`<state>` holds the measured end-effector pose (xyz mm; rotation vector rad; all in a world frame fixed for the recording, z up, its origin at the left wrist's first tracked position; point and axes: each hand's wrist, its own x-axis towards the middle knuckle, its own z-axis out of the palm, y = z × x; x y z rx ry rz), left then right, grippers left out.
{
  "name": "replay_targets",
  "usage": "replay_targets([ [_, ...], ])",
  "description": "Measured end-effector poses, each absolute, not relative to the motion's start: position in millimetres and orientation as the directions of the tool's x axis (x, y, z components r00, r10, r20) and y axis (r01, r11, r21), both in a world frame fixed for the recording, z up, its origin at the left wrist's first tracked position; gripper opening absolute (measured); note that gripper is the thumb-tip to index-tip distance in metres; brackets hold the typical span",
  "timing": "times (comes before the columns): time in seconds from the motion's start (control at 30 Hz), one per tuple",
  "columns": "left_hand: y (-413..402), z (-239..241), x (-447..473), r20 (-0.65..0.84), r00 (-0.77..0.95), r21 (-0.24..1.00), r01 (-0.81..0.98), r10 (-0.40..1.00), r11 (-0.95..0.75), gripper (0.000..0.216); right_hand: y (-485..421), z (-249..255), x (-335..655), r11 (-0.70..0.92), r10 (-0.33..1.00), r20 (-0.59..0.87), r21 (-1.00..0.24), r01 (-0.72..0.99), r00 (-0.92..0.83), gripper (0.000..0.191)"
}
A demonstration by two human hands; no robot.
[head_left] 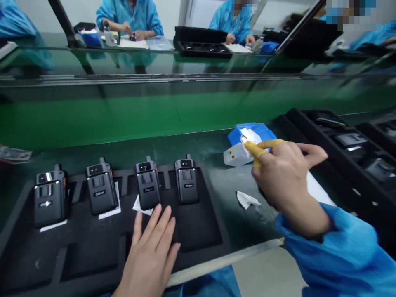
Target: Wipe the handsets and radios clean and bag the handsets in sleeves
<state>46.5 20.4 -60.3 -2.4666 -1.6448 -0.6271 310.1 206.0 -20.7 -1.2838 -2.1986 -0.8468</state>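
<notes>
My left hand [151,251] lies flat with fingers stretched out over the black foam tray [93,255]. Its fingertips reach the lower end of a black handheld radio [148,187]. More such radios, marked Riton, rest in a row: one [187,181] to its right, two others [101,189] [51,198] to its left. White paper slips show under several of them. My right hand [283,173] wears yellow finger covers and has its fingers spread. A covered fingertip touches the top of a whitish plastic bottle [236,156], which stands before a blue bin [255,130].
A crumpled white wipe [247,200] lies on the green bench. Dark foam-lined cases [346,144] with devices stand at the right. Past the raised green divider [139,113], people in blue smocks [133,20] sit working near an open black case [202,47].
</notes>
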Motion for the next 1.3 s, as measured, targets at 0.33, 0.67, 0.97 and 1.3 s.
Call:
replay_targets([
  [0.33, 33, -74, 86, 0.303, 0.346, 0.170, 0.897, 0.888, -0.407, 0.050, 127, -47, 225, 0.700, 0.543, 0.478, 0.197, 0.687, -0.690, 0.022],
  [0.67, 34, -73, 86, 0.301, 0.398, 0.111, 0.888, 0.866, -0.447, 0.052, 133, -43, 246, 0.556, 0.636, 0.479, 0.260, 0.789, -0.606, 0.028],
  [0.97, 22, -60, 56, 0.387, 0.332, 0.155, 0.896, 0.860, -0.416, 0.040, 126, -49, 235, 0.683, 0.584, 0.434, 0.195, 0.704, -0.686, 0.027],
  [1.3, 16, -68, 33, 0.367, 0.230, 0.115, 0.950, 0.901, -0.290, 0.039, 167, -18, 182, 0.743, 0.441, 0.541, 0.228, 0.630, -0.716, 0.027],
])
